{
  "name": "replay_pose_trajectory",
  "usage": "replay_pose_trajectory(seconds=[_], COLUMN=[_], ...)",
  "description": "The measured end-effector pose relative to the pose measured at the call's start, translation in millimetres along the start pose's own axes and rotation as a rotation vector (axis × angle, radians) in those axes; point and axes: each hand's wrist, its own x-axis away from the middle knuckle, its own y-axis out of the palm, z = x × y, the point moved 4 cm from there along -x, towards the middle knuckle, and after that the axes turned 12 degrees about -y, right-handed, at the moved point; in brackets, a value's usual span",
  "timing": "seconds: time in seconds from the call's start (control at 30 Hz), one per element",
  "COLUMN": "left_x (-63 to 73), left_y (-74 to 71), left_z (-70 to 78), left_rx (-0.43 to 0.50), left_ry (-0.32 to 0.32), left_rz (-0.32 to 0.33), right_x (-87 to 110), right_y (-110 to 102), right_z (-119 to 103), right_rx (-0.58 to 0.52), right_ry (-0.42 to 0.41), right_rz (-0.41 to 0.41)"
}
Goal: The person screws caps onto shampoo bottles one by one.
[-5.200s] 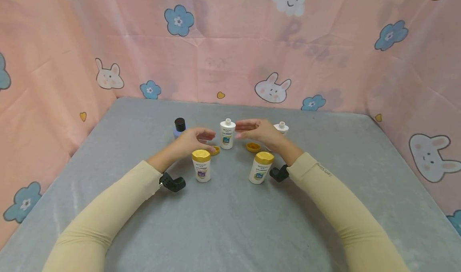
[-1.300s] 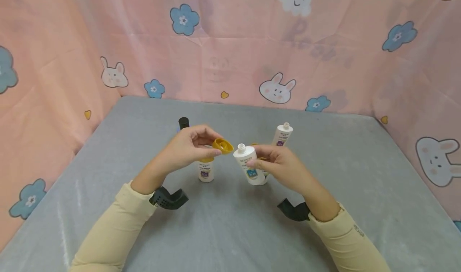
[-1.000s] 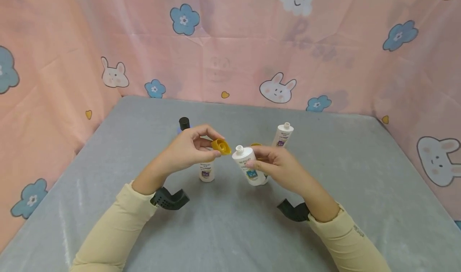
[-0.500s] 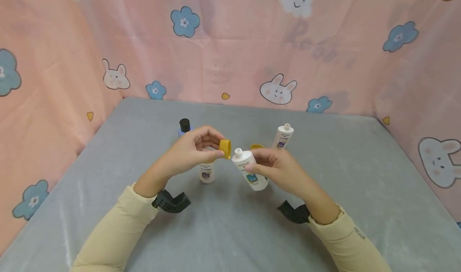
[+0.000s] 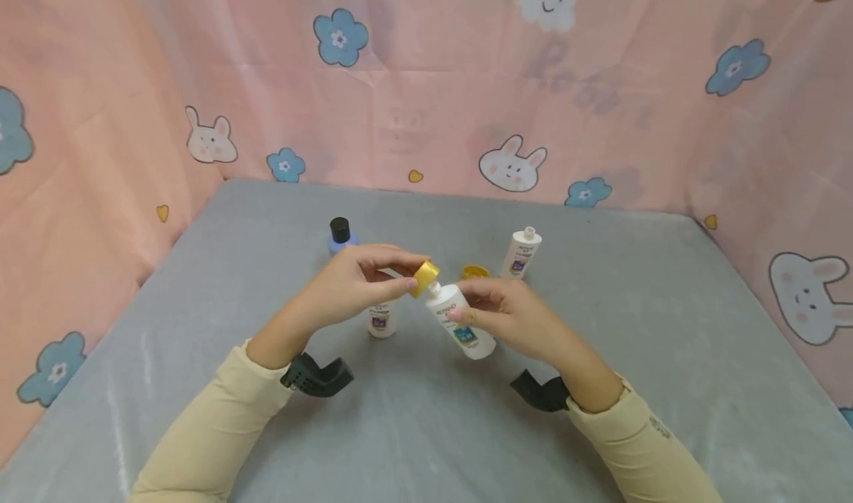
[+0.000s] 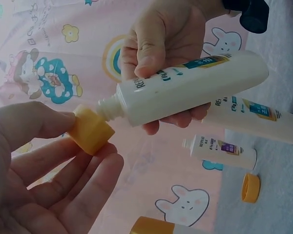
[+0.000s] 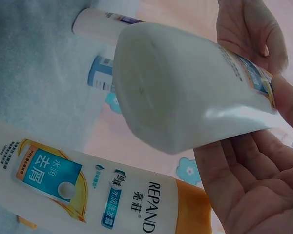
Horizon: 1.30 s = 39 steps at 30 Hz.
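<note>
My left hand pinches a yellow cap between thumb and fingers. Its open side is turned to the threaded neck of a white shampoo bottle, right at the mouth. My right hand grips this bottle around its body, thumb on the label side; it is raised and tilted, neck towards the left hand. Close behind the right hand stands another white bottle with a yellow cap, mostly hidden in the head view. A similar yellow-capped bottle stands behind the left hand, its top covered by the fingers.
An uncapped white bottle stands at the back right, near a loose yellow cap lying on the grey table. A blue bottle with a black top stands at the back left. Pink patterned cloth encloses the table.
Since the earliest frame, the hands have picked up the middle bottle and a yellow cap. Over the last second, the left hand has turned the cap towards the neck and brought it right up.
</note>
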Motion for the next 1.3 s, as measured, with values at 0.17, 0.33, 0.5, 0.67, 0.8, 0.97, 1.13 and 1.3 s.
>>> replay_pose_trajectory(seconds=[0.17, 0.33, 0.5, 0.67, 0.8, 0.97, 1.13, 1.3], left_x=[1.3, -0.3, 1.5, 3.0, 3.7, 3.5, 4.4, 4.5], left_y=[4.8, 8.4, 10.3, 10.4, 10.0, 11.5, 11.8, 11.2], left_z=[1.7, 0.8, 3.6, 5.5, 5.6, 5.3, 6.8, 7.2], left_rx=[0.003, -0.042, -0.079, -0.108, -0.144, -0.175, -0.183, -0.196], left_ry=[0.024, 0.050, 0.064, 0.119, 0.123, 0.137, 0.172, 0.180], left_rz=[-0.005, 0.001, 0.005, 0.019, 0.022, 0.009, -0.021, -0.046], right_x=[-0.9, -0.6, -0.6, -2.2, -2.8, -1.8, -2.2, -2.5], right_y=[3.5, 4.9, 5.0, 5.4, 6.2, 6.5, 4.9, 4.5], right_z=[0.5, 2.0, 2.7, 2.3, 2.2, 3.2, 4.2, 5.3], right_rx=[0.002, 0.007, 0.006, 0.003, -0.005, -0.025, -0.049, -0.085], right_ry=[-0.004, -0.008, -0.002, -0.002, 0.005, 0.004, 0.010, 0.021], right_rz=[-0.023, -0.033, -0.042, -0.053, -0.067, -0.072, -0.083, -0.097])
